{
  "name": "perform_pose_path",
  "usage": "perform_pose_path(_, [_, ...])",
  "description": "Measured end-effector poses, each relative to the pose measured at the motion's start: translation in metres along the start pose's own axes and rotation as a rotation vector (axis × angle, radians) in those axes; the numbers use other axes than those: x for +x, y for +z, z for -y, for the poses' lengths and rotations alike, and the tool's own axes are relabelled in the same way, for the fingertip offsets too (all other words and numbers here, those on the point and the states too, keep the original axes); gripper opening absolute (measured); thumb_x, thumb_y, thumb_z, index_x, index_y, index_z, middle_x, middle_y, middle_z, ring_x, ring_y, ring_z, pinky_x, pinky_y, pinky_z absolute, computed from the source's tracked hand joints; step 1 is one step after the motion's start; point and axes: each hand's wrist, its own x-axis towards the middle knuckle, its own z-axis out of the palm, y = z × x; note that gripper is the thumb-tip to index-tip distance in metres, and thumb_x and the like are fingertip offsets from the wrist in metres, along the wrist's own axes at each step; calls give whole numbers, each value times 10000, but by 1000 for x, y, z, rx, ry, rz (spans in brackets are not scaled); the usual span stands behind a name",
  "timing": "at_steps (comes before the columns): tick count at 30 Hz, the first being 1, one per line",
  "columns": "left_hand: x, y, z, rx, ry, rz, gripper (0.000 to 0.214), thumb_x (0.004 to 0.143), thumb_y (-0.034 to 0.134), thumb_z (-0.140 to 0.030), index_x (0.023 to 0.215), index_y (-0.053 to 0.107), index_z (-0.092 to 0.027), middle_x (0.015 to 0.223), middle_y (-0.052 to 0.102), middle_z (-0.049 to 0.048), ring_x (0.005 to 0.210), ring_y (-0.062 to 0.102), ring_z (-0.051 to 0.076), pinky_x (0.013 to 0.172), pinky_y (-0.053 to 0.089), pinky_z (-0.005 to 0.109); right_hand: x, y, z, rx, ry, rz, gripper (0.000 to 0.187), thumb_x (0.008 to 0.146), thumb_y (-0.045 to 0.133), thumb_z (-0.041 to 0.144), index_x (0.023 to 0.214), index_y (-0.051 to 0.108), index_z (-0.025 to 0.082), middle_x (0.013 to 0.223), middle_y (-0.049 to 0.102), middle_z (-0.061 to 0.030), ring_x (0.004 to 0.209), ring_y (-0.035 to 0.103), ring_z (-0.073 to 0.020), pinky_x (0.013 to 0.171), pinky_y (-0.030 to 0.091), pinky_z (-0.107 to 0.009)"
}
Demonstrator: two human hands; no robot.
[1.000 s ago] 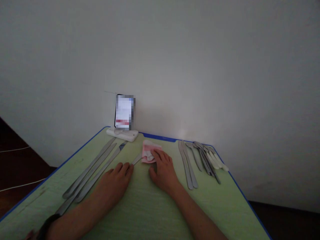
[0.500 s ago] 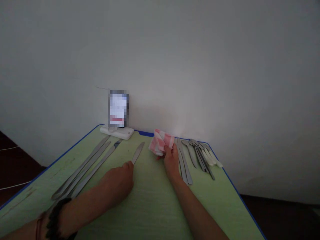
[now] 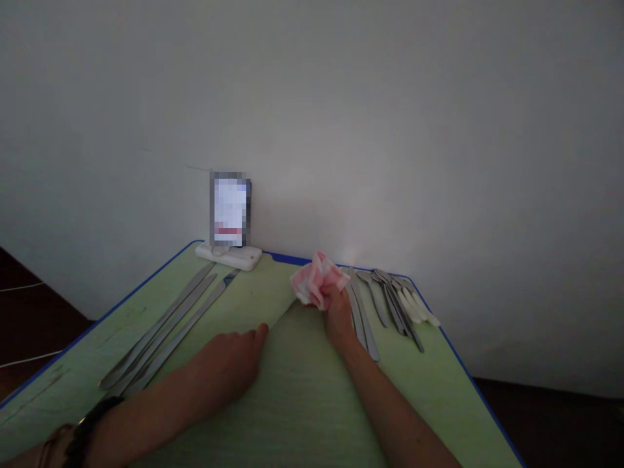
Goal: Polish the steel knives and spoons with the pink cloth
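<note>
My left hand [image 3: 241, 354] is closed round the handle of a table knife [image 3: 283, 315], whose thin blade points up and right. The blade's tip end reaches the lower left edge of a pink and white cloth [image 3: 312, 283]; whether the cloth wraps it is hidden. Crumpled, the cloth is pinched in my right hand [image 3: 338, 315], over the middle of the green table [image 3: 302, 403]. Just right of that hand lie two long knives [image 3: 365, 325]. Several more knives [image 3: 180, 331] lie side by side on the left, partly behind my left forearm.
A phone [image 3: 229, 209] with a blurred screen stands on a white block [image 3: 229, 255] at the back left. Spoons and other metal cutlery [image 3: 394, 302], with white-handled pieces [image 3: 416, 305], lie at the right edge. A wall [image 3: 390, 130] rises behind the table.
The knife in my left hand has swung to the right, so its blade now meets the cloth. My right hand has shifted slightly right and the cloth has bunched differently.
</note>
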Motion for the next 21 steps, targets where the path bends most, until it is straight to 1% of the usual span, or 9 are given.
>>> perform_pose_path(1, [2, -5, -4, -46, 25, 69, 353, 765, 392, -128, 1084, 542, -121, 805, 700, 131, 738, 685, 272, 644, 493, 350, 1, 0, 0, 62, 21, 8, 114, 668, 515, 286, 604, 515, 191, 584, 511, 28, 519, 416, -119, 438, 350, -228])
perform_pose_path(2, [4, -9, -7, -140, 50, 84, 322, 795, 375, -147, 1084, 518, -140, 844, 695, 112, 796, 676, 253, 693, 488, 340, 3, -1, 1, 123, 36, 10, 104, 676, 517, 291, 648, 534, 192, 620, 537, 23, 543, 446, -127, 441, 374, -227])
perform_pose_path(5, [8, -13, -11, -440, 57, 43, 254, 855, 334, -199, 1079, 454, -182, 863, 671, 58, 801, 644, 200, 735, 477, 315, 5, -1, 4, 258, 56, -16, 72, 654, 520, 238, 714, 536, 202, 652, 559, 32, 566, 481, -128, 459, 420, -226])
perform_pose_path(7, [10, -8, -10, -661, 13, 25, 264, 875, 331, -261, 1117, 415, -196, 794, 637, 8, 637, 604, 157, 612, 482, 271, 6, -1, 6, 309, 56, -19, 65, 614, 510, 185, 675, 506, 205, 589, 522, 53, 507, 440, -111, 440, 406, -218])
perform_pose_path(9, [13, -1, -7, -896, -71, 33, 323, 884, 323, -332, 1177, 369, -202, 650, 549, -60, 410, 462, 106, 406, 405, 212, 7, 0, 6, 334, 58, -9, 68, 579, 494, 151, 616, 475, 205, 522, 465, 69, 456, 385, -98, 420, 388, -212])
perform_pose_path(11, [16, 5, -4, -1093, -125, 22, 376, 884, 334, -391, 1215, 340, -211, 560, 430, -110, 315, 319, 75, 293, 292, 167, 7, 0, 5, 329, 90, 26, 61, 574, 483, 145, 586, 470, 204, 497, 444, 71, 441, 375, -98, 427, 405, -220])
perform_pose_path(12, [18, 7, -4, -1164, -133, 3, 391, 880, 352, -408, 1221, 338, -218, 557, 399, -118, 311, 298, 66, 276, 273, 153, 7, 0, 5, 315, 117, 48, 51, 582, 480, 151, 582, 481, 202, 498, 452, 67, 442, 386, -102, 439, 423, -231])
perform_pose_path(17, [21, 11, -6, -1334, -77, -112, 406, 860, 434, -412, 1214, 366, -224, 718, 466, -76, 353, 362, 37, 280, 323, 145, 7, -2, 4, 307, 194, 70, 85, 631, 481, 205, 552, 510, 194, 495, 497, 45, 440, 427, -116, 440, 440, -244])
perform_pose_path(21, [21, 12, -7, -1312, -21, -100, 395, 873, 427, -424, 1206, 389, -216, 735, 457, -73, 360, 354, 30, 278, 303, 141, 9, -3, 4, 333, 219, 52, 55, 598, 507, 177, 546, 506, 191, 474, 508, 52, 420, 433, -99, 388, 371, -195])
